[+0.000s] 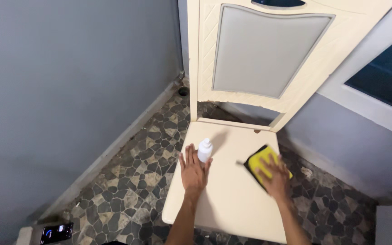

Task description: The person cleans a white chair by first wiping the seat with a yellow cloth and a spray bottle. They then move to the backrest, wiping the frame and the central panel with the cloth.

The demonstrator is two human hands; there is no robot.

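Observation:
A cream chair stands in front of me with its bare seat [232,190] facing up and a grey padded back [262,50]. My left hand [193,171] lies flat on the seat's left side, fingers apart, touching a small white bottle [204,150] that stands upright at my fingertips. My right hand [274,177] presses down on a yellow sponge with a dark underside [262,159] near the seat's right edge. The sponge is partly hidden under my fingers.
The floor [132,190] is dark stone mosaic. A grey wall [69,90] runs along the left. A white door frame with a dark pane [382,77] is at the right. A phone with a lit screen [56,233] lies at the lower left.

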